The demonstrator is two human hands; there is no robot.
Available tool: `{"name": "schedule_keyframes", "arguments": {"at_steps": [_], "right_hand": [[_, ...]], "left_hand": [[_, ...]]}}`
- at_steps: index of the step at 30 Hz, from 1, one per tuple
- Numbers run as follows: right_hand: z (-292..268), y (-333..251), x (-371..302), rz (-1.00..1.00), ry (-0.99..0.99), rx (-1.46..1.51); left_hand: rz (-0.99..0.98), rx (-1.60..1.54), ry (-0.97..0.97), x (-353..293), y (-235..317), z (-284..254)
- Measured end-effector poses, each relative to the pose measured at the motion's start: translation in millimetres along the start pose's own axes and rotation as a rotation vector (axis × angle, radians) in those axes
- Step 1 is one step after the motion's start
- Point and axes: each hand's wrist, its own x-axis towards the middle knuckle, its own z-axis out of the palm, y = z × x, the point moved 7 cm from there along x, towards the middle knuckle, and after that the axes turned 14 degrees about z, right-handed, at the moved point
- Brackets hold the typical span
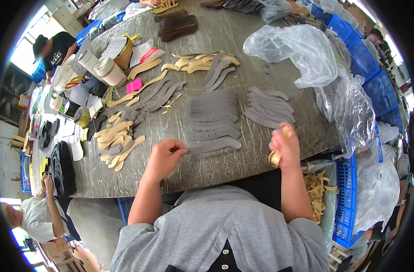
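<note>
Two hands work at the near edge of the table (243, 41): the right hand (285, 144) has its fingers clenched around a tan, strip-like piece (275, 157), and the left hand (164, 156) is curled with fingertips pinched at the end of the nearest grey curved piece (214, 145). That piece lies lowest in a fanned grey stack (212, 113), at twelve o'clock from the hands. A second grey fan (268, 109) sits at one o'clock, tan pieces (118, 143) at nine o'clock, and a bag of tan scraps (316, 192) at four o'clock beside a blue crate (347, 195). Pulling the pinched piece too sharply could, I judge, drag the overlapping stack out of its neat order; the clear plastic bags (302, 52) nearby could also slide onto the pieces.
</note>
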Motion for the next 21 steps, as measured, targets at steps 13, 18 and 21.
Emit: {"name": "schedule_keyframes", "arguments": {"at_steps": [13,18,21], "right_hand": [[44,58,24,-0.140,0.046,-0.754],[55,49,20,-0.231,0.161,-0.986],[56,50,20,-0.252,0.176,-0.997]], "left_hand": [[-0.097,0.091,-0.112,19,-26,23],[-0.092,0.132,-0.098,22,-33,30],[-0.139,0.155,-0.139,22,-32,29]]}}
